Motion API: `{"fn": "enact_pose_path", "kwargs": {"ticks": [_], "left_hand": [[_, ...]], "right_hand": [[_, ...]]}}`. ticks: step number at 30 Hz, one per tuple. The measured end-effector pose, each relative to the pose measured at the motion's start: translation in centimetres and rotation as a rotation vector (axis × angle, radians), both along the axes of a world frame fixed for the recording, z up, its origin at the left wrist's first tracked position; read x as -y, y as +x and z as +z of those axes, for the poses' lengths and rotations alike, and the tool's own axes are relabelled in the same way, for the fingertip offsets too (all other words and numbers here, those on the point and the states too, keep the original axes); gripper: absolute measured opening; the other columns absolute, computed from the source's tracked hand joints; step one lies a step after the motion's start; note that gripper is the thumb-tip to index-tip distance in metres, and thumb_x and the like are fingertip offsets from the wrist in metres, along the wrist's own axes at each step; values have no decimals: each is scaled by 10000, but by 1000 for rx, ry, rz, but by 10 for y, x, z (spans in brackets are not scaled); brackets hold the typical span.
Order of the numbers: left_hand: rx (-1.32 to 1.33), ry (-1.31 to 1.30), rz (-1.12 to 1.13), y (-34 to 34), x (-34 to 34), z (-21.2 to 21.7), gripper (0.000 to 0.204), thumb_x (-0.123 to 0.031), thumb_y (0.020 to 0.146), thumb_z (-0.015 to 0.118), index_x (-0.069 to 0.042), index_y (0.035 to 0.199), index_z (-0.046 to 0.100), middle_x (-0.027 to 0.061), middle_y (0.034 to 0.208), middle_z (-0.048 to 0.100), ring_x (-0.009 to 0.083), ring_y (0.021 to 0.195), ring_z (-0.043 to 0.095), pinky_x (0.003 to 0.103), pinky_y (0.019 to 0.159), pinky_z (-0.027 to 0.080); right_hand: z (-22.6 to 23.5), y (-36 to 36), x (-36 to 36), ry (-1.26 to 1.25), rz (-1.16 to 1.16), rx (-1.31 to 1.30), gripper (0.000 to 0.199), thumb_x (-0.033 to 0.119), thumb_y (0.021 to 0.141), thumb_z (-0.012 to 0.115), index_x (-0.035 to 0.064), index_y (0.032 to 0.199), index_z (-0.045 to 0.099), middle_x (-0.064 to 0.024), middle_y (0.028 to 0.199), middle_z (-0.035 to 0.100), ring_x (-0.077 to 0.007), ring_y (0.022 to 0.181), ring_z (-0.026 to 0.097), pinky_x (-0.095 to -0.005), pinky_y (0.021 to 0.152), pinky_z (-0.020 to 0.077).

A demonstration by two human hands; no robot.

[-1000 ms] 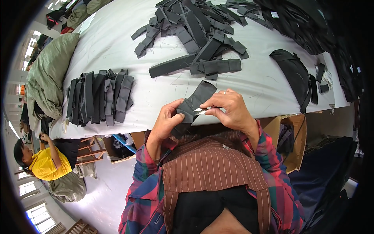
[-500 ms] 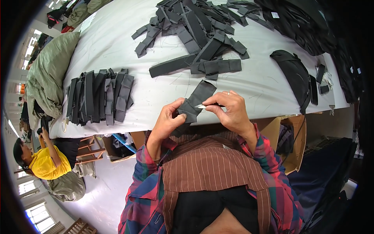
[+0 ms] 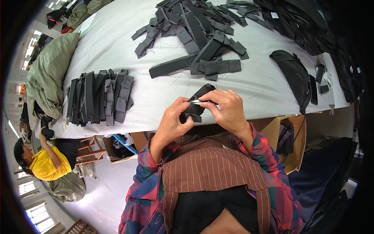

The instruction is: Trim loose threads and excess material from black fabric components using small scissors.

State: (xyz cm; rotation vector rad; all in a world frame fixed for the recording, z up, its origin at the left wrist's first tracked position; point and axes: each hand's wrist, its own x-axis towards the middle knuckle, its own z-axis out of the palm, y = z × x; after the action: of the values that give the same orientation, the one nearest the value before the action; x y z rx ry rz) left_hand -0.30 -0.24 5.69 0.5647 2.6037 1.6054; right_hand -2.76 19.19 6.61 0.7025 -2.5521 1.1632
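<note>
My left hand (image 3: pixel 174 119) pinches a dark grey fabric strip (image 3: pixel 194 114) at the table's front edge. The strip is bent, its far end reaching up and to the right. Between the fingers of my right hand (image 3: pixel 228 109) are what look like small silver thread snips (image 3: pixel 196 101), their pointed tips against the strip near my left fingertips. My right fingers hide the rest of the tool. Just beyond both hands lies a loose heap of similar dark strips (image 3: pixel 194 31). To the left, more strips (image 3: pixel 99 97) are laid side by side in a row.
A white-covered table (image 3: pixel 156 93) spreads ahead. A green sack (image 3: pixel 52 70) lies at its left, a black curved fabric piece (image 3: pixel 292 74) at its right. Cardboard boxes (image 3: pixel 298 156) stand below the edge. Another person in yellow (image 3: pixel 50 162) works at far left.
The strip has been turned and bent between my hands. My right hand has shifted slightly left, taking the snips closer to my left fingers.
</note>
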Motion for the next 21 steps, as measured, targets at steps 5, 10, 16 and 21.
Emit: {"fn": "enact_pose_path", "kwargs": {"ticks": [5, 10, 16, 21], "left_hand": [[26, -13, 28, 0, 2, -3, 282, -34, 685, 584, 67, 949, 581, 164, 971, 562, 309, 802, 568, 335, 709, 461], [-34, -46, 54, -1, 1, -3, 286, -36, 684, 591, 61, 952, 588, 164, 978, 566, 317, 816, 577, 342, 713, 469], [-16, -92, 57, 1, -2, 2, 297, -8, 679, 587, 72, 965, 579, 166, 1007, 566, 305, 870, 575, 321, 781, 464], [22, -117, 51, 1, -2, 2, 294, -9, 675, 607, 74, 955, 574, 172, 1030, 568, 306, 897, 579, 321, 793, 466]], "right_hand": [[1, 0, -2, 35, -8, -26, 88, 167, 763, 711, 102, 802, 666, -19, 697, 642, -206, 585, 551, -323, 584, 348], [4, 0, 0, -26, -35, -15, 101, 175, 758, 717, 104, 808, 666, -13, 686, 633, -206, 564, 527, -322, 586, 335], [4, 0, 1, 4, -26, -39, 95, 168, 758, 714, 101, 804, 665, -15, 682, 630, -206, 568, 531, -321, 586, 337], [5, -2, -3, 34, -18, -21, 95, 149, 753, 721, 91, 807, 669, -22, 708, 647, -191, 598, 557, -313, 595, 355]]}}
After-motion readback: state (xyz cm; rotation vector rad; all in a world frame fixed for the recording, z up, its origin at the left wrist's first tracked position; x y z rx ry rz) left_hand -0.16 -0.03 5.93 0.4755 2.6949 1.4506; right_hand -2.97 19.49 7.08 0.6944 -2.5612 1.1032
